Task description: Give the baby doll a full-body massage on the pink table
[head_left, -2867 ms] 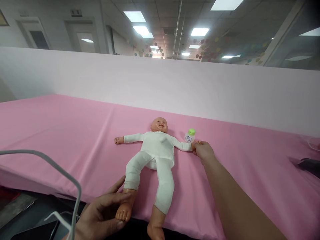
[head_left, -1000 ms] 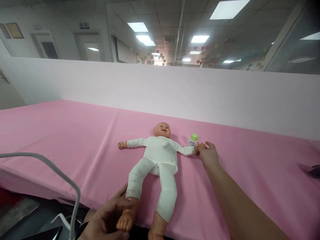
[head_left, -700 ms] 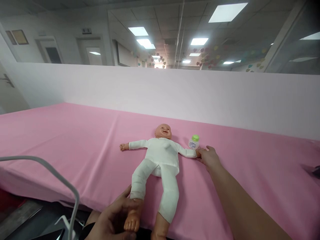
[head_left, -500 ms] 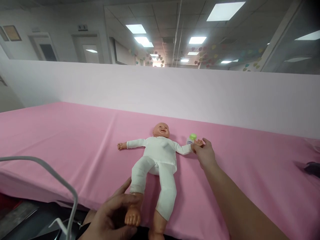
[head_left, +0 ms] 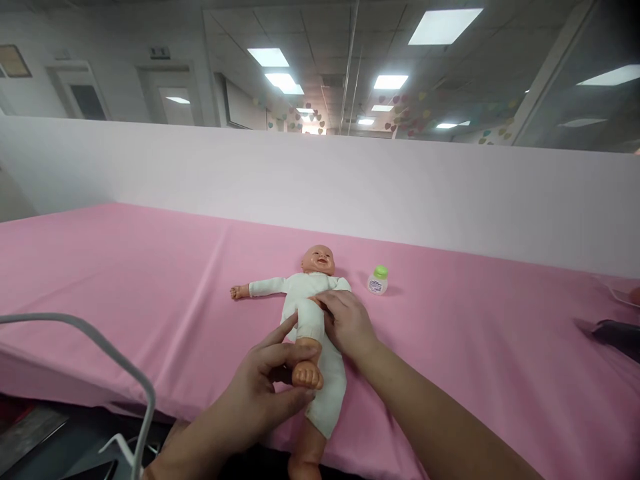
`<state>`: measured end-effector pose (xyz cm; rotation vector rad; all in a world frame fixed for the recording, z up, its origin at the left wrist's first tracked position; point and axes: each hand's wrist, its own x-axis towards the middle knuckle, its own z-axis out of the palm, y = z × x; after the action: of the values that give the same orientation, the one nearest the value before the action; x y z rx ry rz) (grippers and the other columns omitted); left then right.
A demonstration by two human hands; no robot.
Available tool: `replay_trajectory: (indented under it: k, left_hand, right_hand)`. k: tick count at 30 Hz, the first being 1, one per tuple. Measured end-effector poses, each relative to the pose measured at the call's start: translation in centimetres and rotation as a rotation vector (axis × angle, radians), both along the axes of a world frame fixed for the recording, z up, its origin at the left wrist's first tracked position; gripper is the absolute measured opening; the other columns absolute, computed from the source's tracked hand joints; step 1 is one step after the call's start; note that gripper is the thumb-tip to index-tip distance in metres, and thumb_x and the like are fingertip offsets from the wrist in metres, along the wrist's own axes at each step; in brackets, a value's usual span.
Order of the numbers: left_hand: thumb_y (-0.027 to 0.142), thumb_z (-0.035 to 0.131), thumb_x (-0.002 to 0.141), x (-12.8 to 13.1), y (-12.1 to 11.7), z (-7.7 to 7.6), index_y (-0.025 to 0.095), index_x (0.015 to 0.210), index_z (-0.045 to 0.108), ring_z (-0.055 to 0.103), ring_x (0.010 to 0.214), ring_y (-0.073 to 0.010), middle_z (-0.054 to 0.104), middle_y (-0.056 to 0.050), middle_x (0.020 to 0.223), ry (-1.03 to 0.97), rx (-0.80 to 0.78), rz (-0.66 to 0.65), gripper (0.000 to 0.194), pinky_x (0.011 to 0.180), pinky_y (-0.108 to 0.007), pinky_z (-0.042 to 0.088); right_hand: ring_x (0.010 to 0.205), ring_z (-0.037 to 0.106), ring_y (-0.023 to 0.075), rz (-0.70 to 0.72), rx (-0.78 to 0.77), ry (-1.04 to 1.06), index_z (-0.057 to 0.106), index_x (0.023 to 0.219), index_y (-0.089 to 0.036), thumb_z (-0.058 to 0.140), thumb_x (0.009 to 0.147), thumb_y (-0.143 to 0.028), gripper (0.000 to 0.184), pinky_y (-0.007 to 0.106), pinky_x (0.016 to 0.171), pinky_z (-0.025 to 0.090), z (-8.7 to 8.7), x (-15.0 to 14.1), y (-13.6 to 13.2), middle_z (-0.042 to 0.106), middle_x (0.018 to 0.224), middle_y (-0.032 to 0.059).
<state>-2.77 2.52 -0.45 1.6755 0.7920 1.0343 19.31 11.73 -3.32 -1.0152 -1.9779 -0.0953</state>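
The bald baby doll of tan plastic, in a white long-sleeved top and white leggings, lies on its back across the counter covered in smooth pink sheeting. Its head is towards the far edge, face up with the mouth open; the straight leg reaches over the near edge. The arm on the left side stretches out sideways on the sheeting.

The left hand has its grip clamped on the ankle of the doll's other leg, thumb under the foot and fingers about the ankle, with the knee bent up over the body. The right hand has its grip closed on the doll's other arm, folded across the belly to the raised knee.

A small clear bottle with a lime-green cap and a printed label stands upright near the doll's shoulder, apart from both hands. By the counter's right edge lies a black object, only partly in view. A thick grey cable curves past the near left side. Along the far edge rises a plain white partition.
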Motion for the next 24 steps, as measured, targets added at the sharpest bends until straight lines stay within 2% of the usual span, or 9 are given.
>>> replay_trajectory:
  k: [3, 6, 8, 11, 17, 20, 24]
  left_hand:
    - [0.027, 0.085, 0.079, 0.5, 0.3, -0.1, 0.025, 0.118, 0.080, 0.025, 0.156, -0.0456, 0.037, -0.011, 0.168, -0.016, -0.029, 0.054, 0.040, 0.091, -0.041, 0.063]
    - [0.027, 0.086, 0.078, 0.9, 0.6, -0.3, 0.025, 0.118, 0.081, 0.030, 0.154, -0.0433, 0.038, -0.011, 0.168, -0.098, -0.043, 0.101, 0.040, 0.104, -0.045, 0.057]
    - [0.028, 0.087, 0.077, 1.0, 0.8, -0.4, 0.025, 0.116, 0.081, 0.032, 0.154, -0.0416, 0.041, -0.011, 0.166, -0.155, -0.056, 0.112, 0.040, 0.112, -0.048, 0.051]
    - [0.028, 0.088, 0.076, 0.8, 0.8, -0.3, 0.026, 0.116, 0.081, 0.035, 0.153, -0.0417, 0.034, -0.010, 0.170, -0.203, -0.095, 0.095, 0.041, 0.114, -0.051, 0.048]
    - [0.030, 0.084, 0.083, -0.9, -1.1, 0.4, 0.030, 0.120, 0.079, 0.018, 0.159, -0.0396, 0.037, -0.006, 0.169, -0.087, -0.073, 0.071, 0.038, 0.123, -0.055, 0.034]
    - [0.029, 0.083, 0.084, -2.6, -2.3, -0.2, 0.034, 0.122, 0.078, 0.025, 0.157, -0.0410, 0.030, -0.002, 0.172, -0.068, -0.093, 0.048, 0.039, 0.122, -0.055, 0.036]
    - [0.028, 0.087, 0.078, -5.1, -3.3, -2.6, 0.036, 0.117, 0.081, 0.032, 0.154, -0.0434, 0.031, -0.002, 0.172, -0.155, -0.070, 0.044, 0.040, 0.118, -0.054, 0.041]
  right_hand:
    - [0.104, 0.066, 0.0264, 0.003, 0.003, -0.067, 0.072, 0.114, -0.020, 0.060, 0.093, -0.013, 0.025, 0.043, 0.094, 0.053, -0.3, 0.0, 0.0, 0.076, 0.113, 0.0078]
    - [0.105, 0.064, 0.0279, 0.003, -0.029, -0.120, 0.072, 0.112, -0.019, 0.062, 0.092, -0.013, 0.024, 0.044, 0.096, 0.051, -0.5, -0.2, -0.1, 0.076, 0.113, 0.0079]
    - [0.105, 0.064, 0.0284, -0.004, -0.049, -0.136, 0.072, 0.111, -0.019, 0.062, 0.092, -0.014, 0.022, 0.044, 0.096, 0.051, -0.5, -0.4, -0.3, 0.075, 0.112, 0.0080]
    - [0.102, 0.063, 0.0279, -0.030, -0.064, -0.117, 0.071, 0.109, -0.021, 0.061, 0.093, -0.016, 0.019, 0.044, 0.094, 0.051, -0.4, -0.5, -0.4, 0.075, 0.110, 0.0080]
    - [0.105, 0.064, 0.0281, -0.061, -0.007, -0.037, 0.069, 0.115, -0.021, 0.057, 0.092, -0.013, 0.027, 0.046, 0.096, 0.052, -0.3, 0.2, -0.1, 0.075, 0.113, 0.0090]
    - [0.104, 0.067, 0.0274, -0.144, -0.024, 0.116, 0.069, 0.118, -0.023, 0.059, 0.092, -0.020, 0.028, 0.045, 0.095, 0.055, 0.0, 1.4, 0.3, 0.075, 0.115, 0.0092]
    - [0.093, 0.073, 0.0232, -0.345, -0.188, 0.524, 0.068, 0.120, -0.025, 0.066, 0.089, -0.041, 0.035, 0.038, 0.083, 0.061, 0.2, 5.5, 1.3, 0.076, 0.113, 0.0057]
